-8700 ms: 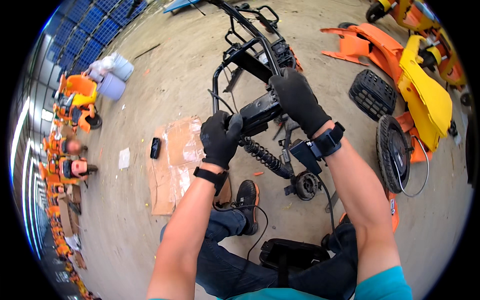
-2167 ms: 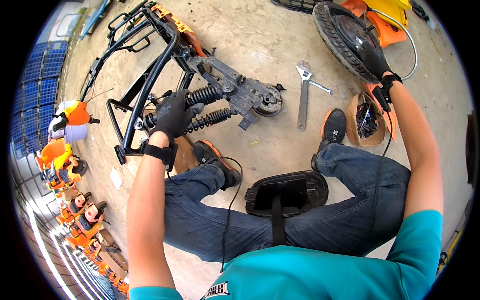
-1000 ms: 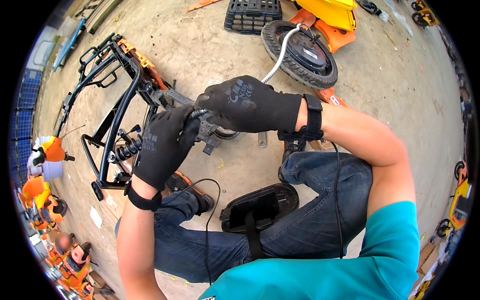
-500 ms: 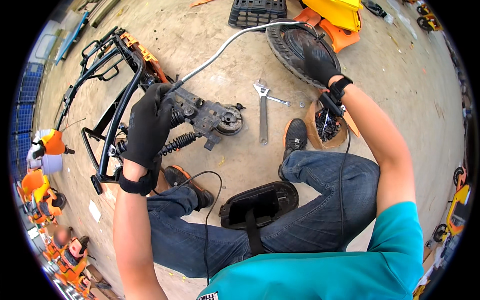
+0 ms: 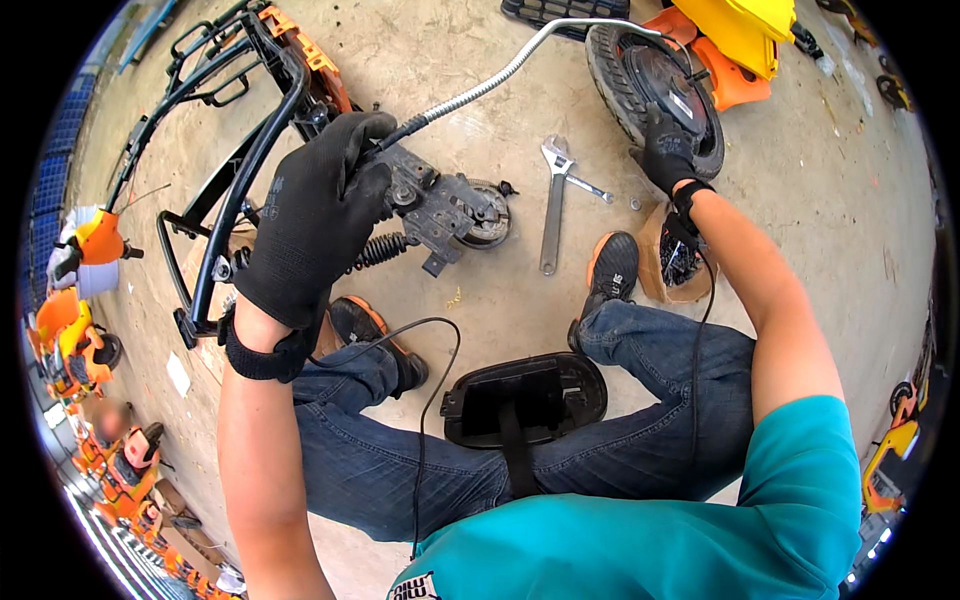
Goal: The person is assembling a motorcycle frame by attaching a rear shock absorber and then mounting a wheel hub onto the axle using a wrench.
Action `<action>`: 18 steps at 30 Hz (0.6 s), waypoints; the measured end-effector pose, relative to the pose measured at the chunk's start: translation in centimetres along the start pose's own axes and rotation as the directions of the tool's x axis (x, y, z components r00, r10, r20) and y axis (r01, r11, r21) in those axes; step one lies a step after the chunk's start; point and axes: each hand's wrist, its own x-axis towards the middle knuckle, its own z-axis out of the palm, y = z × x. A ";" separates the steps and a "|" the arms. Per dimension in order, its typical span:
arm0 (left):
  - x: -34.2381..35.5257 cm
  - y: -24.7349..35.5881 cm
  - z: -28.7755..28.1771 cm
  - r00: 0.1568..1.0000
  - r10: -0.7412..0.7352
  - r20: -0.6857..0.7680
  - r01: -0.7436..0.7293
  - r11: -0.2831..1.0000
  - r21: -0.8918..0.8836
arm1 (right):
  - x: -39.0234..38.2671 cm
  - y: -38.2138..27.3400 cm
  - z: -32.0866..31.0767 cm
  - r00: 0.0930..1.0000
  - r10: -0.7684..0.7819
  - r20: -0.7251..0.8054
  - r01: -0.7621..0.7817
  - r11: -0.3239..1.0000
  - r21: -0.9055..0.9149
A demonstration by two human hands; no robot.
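My left hand [image 5: 318, 215], in a black glove, is closed on the dark end of a metal-sheathed cable [image 5: 505, 72]. The cable arches across to a scooter wheel [image 5: 612, 85] with a black tyre and hub at the far right. My right hand [image 5: 668, 158], also gloved, grips the near edge of the wheel, with the fingers over its face. Below and beside my left hand is a dirty metal bracket [image 5: 440, 215] with a round brake part [image 5: 488, 216] and a coil spring [image 5: 382, 252]. A black tubular scooter frame [image 5: 240, 210] stands left of it.
An adjustable wrench [image 5: 553, 215] and a smaller spanner [image 5: 590, 188] lie on the floor. A bag of dark fasteners [image 5: 680, 262] is beside my right foot. A black tray-like cover [image 5: 524, 398] lies between my legs. Yellow and orange panels [image 5: 735, 40] and a black crate [image 5: 565, 14] are farther off.
My left hand has risen with the cable end, clear of the bracket. My right hand has slid from the wheel's hub face to its near edge. The view has shifted slightly.
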 end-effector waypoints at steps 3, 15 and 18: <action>-0.2 -0.2 0.0 0.999 -0.028 0.024 0.028 1.000 -0.003 | 0.6 0.2 -1.1 0.991 0.043 0.124 -0.065 0.981 0.182; -1.1 -1.5 -1.3 0.974 0.223 -0.042 -0.213 0.962 0.170 | 2.6 2.7 -1.4 0.977 -0.093 0.192 0.030 0.952 0.306; -1.5 -1.3 -1.4 0.979 0.199 -0.032 -0.191 0.965 0.179 | 2.4 2.0 -2.8 0.975 -0.147 0.164 0.099 0.957 0.272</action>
